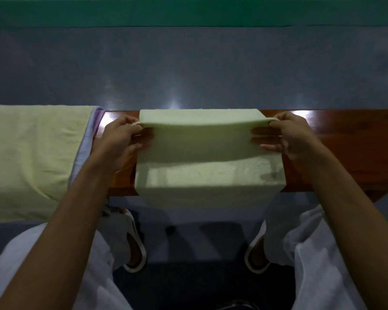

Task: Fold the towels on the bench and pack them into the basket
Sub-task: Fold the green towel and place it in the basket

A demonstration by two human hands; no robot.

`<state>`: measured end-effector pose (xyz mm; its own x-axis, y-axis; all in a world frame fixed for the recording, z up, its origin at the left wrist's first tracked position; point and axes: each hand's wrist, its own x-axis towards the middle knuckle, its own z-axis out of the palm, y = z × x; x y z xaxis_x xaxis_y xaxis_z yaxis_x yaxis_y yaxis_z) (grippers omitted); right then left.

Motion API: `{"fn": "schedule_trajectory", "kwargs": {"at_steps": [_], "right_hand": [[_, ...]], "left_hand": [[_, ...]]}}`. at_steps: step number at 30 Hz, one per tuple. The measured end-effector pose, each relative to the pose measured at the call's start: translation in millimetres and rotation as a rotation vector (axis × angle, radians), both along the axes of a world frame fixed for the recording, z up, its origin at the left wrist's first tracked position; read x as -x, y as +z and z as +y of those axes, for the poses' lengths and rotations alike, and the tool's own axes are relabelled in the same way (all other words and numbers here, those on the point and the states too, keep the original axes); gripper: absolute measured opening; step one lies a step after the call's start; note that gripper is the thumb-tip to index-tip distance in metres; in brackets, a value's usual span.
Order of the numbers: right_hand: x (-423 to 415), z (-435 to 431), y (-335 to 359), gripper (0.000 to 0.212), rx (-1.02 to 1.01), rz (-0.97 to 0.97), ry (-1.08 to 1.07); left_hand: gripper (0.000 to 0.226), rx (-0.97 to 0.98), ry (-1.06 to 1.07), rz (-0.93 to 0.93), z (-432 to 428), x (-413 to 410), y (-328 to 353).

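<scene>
Bench (336,153): wooden, runs left to right across the view.

Left end of bench: yellow towel (31,157) lies spread and unfolded. It sits on top of a lavender towel (85,144), of which only the right-hand strip shows. Neither is folded.

Middle of bench: pale green towel (202,139), partly folded. Its far part lies flat up to the far edge of the bench, and its near part drapes over the near edge and hangs down. A fold is raised between the two hands.

Basket: not in view, so whether anything is packed cannot be told.

Progress (judgement): early. One towel is mid-fold, at least two are waiting, and all packing is left to do.

Left hand (119,139): at the left side of the raised fold, thumb on top and the curled fingers (138,147) beneath, pinching the cloth edge.

Right hand (293,135): mirrors this on the right side. The thumb is over the fold and the fingers are close together underneath, pinching the edge. Neither hand is spread.
</scene>
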<state>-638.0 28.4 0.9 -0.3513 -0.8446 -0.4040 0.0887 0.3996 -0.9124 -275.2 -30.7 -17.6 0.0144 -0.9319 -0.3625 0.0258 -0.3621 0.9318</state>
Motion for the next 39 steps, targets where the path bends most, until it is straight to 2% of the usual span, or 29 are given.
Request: {"fn": "schedule_trajectory", "kwargs": {"at_steps": [5, 7, 11, 13, 15, 18, 20, 23, 25, 27, 29, 33, 35, 39], "right_hand": [[-3, -13, 8, 0.011, 0.025, -0.101, -0.012], [-3, -23, 17, 0.016, 0.182, -0.155, -0.005], [5, -29, 52, 0.020, 0.682, -0.245, 0.106], [10, -24, 63, 0.016, 0.811, -0.214, 0.173], [14, -17, 62, 0.012, 0.838, -0.189, 0.201], [18, -6, 45, 0.013, 0.729, -0.168, 0.138], [22, 0, 28, 0.012, 0.596, -0.106, 0.052], [30, 7, 11, 0.018, 0.376, 0.179, 0.042], [37, 14, 6, 0.024, 0.248, 0.402, 0.143], [41, 23, 6, 0.022, 0.133, 0.567, 0.294], [43, 31, 7, 0.014, 0.016, 0.646, 0.448], [49, 35, 7, 0.001, -0.179, 0.649, 0.666], [52, 35, 7, 0.004, -0.302, 0.601, 0.780], [53, 33, 6, 0.007, -0.549, 0.541, 1.019]], "left_hand": [[0.020, -0.037, 0.030, 0.178, -9, 14, 7], [0.022, 0.065, 0.033, 0.258, -17, 19, 18], [0.015, 0.408, -0.070, 0.448, -27, 15, 49], [0.014, 0.526, -0.130, 0.510, -22, 9, 64], [0.013, 0.576, -0.179, 0.509, -16, 4, 67], [0.013, 0.523, -0.169, 0.446, -5, 4, 50], [0.021, 0.471, -0.113, 0.293, 5, 8, 34], [0.026, 0.424, -0.110, -0.097, 15, 7, 13], [0.023, 0.412, -0.242, -0.339, 20, -5, 4], [0.018, 0.371, -0.389, -0.493, 24, -17, 1], [0.011, 0.277, -0.496, -0.547, 29, -24, 1], [0.012, 0.028, -0.730, -0.566, 30, -33, 1], [0.012, -0.074, -0.810, -0.597, 30, -35, 0], [0.008, -0.143, -0.942, -0.680, 26, -36, 1]]}}
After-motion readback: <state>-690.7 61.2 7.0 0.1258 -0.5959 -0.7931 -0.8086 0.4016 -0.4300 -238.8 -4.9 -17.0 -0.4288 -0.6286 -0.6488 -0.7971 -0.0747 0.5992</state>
